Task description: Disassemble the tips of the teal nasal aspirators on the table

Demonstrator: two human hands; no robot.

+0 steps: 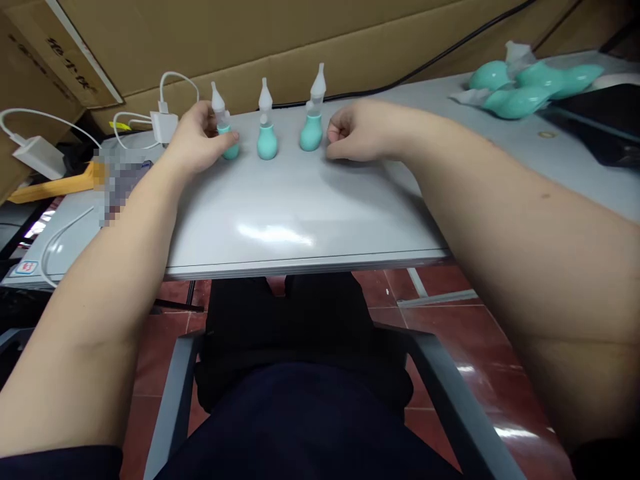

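Three small teal bulb aspirators with clear pointed tips stand upright in a row near the far edge of a grey table (300, 220). My left hand (197, 140) grips the left aspirator (226, 130) by its bulb. The middle aspirator (267, 133) stands free. My right hand (357, 130) rests on the table with its fingers curled, just right of the right aspirator (313, 123), holding nothing.
A pile of loose teal bulbs and clear tips (525, 87) lies at the far right. White chargers with cables (163, 120) sit at the left. Cardboard boxes (250, 40) stand behind the table. A black cable (450, 50) runs along the boxes.
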